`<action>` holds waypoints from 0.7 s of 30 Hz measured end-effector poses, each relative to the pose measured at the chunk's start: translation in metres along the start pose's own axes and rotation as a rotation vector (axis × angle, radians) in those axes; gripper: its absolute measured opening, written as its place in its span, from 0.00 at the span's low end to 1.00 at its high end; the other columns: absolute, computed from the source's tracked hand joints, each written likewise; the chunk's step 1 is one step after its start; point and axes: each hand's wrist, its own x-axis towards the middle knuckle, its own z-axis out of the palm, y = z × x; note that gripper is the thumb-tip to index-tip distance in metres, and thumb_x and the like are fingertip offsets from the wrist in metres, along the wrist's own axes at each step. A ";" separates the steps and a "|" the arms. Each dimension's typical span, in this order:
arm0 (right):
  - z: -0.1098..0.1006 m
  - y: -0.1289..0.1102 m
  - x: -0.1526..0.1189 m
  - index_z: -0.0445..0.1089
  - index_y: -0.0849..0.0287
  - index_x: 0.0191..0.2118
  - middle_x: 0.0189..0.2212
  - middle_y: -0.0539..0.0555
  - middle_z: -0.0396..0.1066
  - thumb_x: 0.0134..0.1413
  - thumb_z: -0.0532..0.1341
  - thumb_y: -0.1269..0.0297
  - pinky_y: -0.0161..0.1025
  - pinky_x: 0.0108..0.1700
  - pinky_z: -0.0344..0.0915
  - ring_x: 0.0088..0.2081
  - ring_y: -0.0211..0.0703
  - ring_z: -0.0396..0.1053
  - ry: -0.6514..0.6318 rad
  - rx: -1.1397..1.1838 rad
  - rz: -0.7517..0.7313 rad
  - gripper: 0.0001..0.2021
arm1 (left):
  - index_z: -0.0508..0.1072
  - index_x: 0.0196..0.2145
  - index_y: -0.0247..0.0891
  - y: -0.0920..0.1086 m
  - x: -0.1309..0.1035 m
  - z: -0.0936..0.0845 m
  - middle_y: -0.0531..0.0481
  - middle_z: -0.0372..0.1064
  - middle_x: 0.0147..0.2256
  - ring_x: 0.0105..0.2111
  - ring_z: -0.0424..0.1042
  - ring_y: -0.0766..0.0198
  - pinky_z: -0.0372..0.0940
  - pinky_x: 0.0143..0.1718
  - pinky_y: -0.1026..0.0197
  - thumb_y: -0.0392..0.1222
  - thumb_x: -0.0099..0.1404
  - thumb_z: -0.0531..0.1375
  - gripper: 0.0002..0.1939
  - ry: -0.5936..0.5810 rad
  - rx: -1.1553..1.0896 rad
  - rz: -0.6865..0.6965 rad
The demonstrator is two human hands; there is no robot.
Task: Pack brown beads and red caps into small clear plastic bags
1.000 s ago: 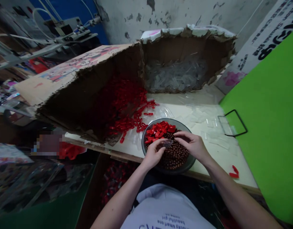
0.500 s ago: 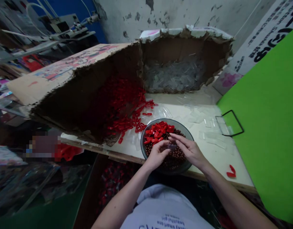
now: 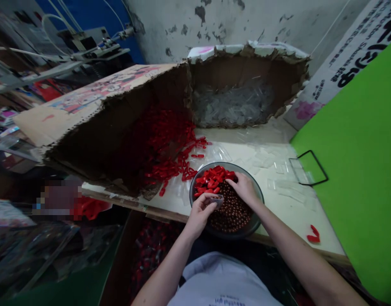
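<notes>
A dark-rimmed bowl (image 3: 258, 216) at the table's front edge holds brown beads (image 3: 235, 210) and a heap of red plastic caps (image 3: 211, 178). Over the bowl's left part, my left hand (image 3: 200, 211) pinches a small clear plastic case (image 3: 219, 200), tilted, with something brown showing in it. My right hand (image 3: 245, 189) reaches to the right end of the heap, thumb and fingers around a red cap there; its fingertips are partly hidden. One red piece (image 3: 314, 235) lies apart at the table's right front.
A torn cardboard box (image 3: 77, 112) on the left spills red caps onto the white table (image 3: 287, 212). Another box (image 3: 246, 63) behind holds clear plastic cases. Loose clear pieces lie to the right, beside a green panel (image 3: 358, 170) with a black wire handle (image 3: 319, 165).
My right hand has left the clear case and moved up to the red caps at the bowl's far side. My left hand has shifted slightly left, still with the case.
</notes>
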 end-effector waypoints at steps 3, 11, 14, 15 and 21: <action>-0.005 -0.001 0.003 0.73 0.58 0.34 0.34 0.57 0.74 0.47 0.64 0.56 0.47 0.45 0.64 0.37 0.49 0.71 -0.017 0.074 0.031 0.12 | 0.71 0.43 0.36 0.004 0.000 0.002 0.43 0.73 0.44 0.45 0.71 0.59 0.63 0.49 0.57 0.42 0.60 0.62 0.13 0.013 0.039 0.003; -0.037 -0.012 -0.033 0.71 0.61 0.41 0.30 0.54 0.75 0.53 0.59 0.48 0.38 0.31 0.68 0.29 0.42 0.72 -0.114 0.442 0.175 0.20 | 0.70 0.44 0.37 0.001 0.011 0.014 0.45 0.71 0.44 0.44 0.69 0.60 0.64 0.46 0.60 0.43 0.64 0.58 0.12 -0.001 0.270 0.051; -0.054 -0.023 -0.047 0.72 0.59 0.41 0.35 0.55 0.75 0.51 0.63 0.53 0.38 0.37 0.69 0.34 0.42 0.73 -0.087 0.554 0.136 0.16 | 0.70 0.45 0.37 0.001 0.011 0.019 0.45 0.70 0.45 0.43 0.69 0.60 0.65 0.45 0.60 0.44 0.64 0.57 0.13 -0.010 0.277 0.063; -0.061 -0.028 -0.050 0.72 0.58 0.41 0.37 0.55 0.75 0.52 0.63 0.55 0.39 0.39 0.69 0.36 0.42 0.72 -0.090 0.521 0.082 0.15 | 0.70 0.45 0.38 0.003 0.011 0.021 0.45 0.70 0.45 0.43 0.69 0.61 0.65 0.44 0.60 0.44 0.65 0.56 0.13 -0.011 0.272 0.062; -0.089 -0.060 -0.056 0.74 0.55 0.42 0.37 0.54 0.70 0.55 0.59 0.62 0.38 0.36 0.68 0.34 0.40 0.70 -0.344 0.140 -0.235 0.10 | 0.69 0.46 0.37 0.012 0.007 0.026 0.48 0.68 0.39 0.33 0.67 0.66 0.66 0.35 0.64 0.44 0.64 0.57 0.14 -0.084 0.274 0.006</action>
